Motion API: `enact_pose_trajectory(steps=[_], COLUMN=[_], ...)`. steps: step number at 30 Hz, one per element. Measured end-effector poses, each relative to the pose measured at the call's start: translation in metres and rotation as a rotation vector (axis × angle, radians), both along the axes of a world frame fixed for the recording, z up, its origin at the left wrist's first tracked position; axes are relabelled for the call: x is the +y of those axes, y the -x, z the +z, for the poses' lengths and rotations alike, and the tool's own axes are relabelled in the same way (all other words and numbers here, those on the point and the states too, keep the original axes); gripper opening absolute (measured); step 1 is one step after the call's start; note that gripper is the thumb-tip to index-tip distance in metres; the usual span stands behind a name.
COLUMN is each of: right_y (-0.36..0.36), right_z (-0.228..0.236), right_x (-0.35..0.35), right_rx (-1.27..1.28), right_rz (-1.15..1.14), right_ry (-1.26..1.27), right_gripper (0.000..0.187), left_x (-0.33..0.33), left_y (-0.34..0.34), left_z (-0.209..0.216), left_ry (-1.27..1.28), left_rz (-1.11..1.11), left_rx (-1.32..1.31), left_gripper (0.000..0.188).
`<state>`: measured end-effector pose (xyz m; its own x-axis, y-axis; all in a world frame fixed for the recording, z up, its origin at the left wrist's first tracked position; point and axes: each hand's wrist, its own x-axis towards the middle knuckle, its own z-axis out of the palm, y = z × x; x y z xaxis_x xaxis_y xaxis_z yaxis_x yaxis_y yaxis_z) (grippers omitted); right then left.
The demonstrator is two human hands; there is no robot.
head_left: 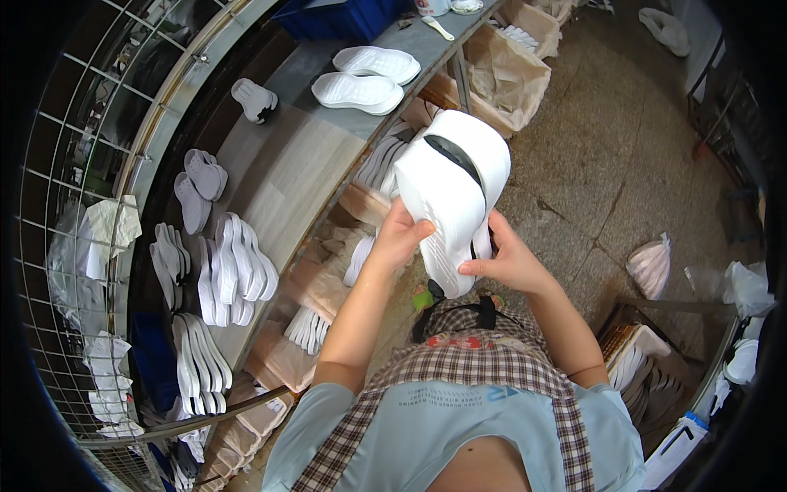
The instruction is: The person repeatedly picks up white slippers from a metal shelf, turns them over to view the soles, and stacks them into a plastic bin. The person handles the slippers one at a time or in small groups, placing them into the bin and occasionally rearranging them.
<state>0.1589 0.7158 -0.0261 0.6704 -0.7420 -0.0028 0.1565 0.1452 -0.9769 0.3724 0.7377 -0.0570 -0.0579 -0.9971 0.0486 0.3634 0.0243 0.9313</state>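
The long bench (311, 156) ran along the person's left, bearing a close row of edge-standing soles (238, 262) — probably packed so to save room. Paper-lined boxes (508, 74) stood against and below its edge, seemingly within easy reach. In front of the body were the thick white soles (443, 205), overlapping with a dark gap between. The left hand (402, 234) and right hand (512, 258) clasped their near end from both sides, thumbs uppermost, perhaps for steadiness; the load hid most fingers and some boxes. Beyond lay a flat sole pair (361, 92), then a small white brush (438, 29).
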Motion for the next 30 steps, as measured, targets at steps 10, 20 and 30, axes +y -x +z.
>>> enact_pose_trajectory(steps=[10, 20, 30], right_y=[-0.003, -0.005, -0.013], right_z=[-0.020, -0.018, -0.032], right_x=[-0.032, -0.009, 0.000], right_rx=[0.088, -0.270, -0.309], right_rz=[-0.218, 0.032, -0.039], right_ry=[0.732, -0.232, -0.085], right_gripper=[0.051, 0.066, 0.064], left_x=[-0.007, 0.003, 0.001], left_y=[0.012, 0.026, 0.023], left_z=[0.014, 0.026, 0.005], left_ry=[-0.436, -0.111, -0.017], left_rz=[0.003, 0.188, 0.217], left_rx=[0.553, 0.097, -0.001], left_gripper=[0.046, 0.059, 0.082])
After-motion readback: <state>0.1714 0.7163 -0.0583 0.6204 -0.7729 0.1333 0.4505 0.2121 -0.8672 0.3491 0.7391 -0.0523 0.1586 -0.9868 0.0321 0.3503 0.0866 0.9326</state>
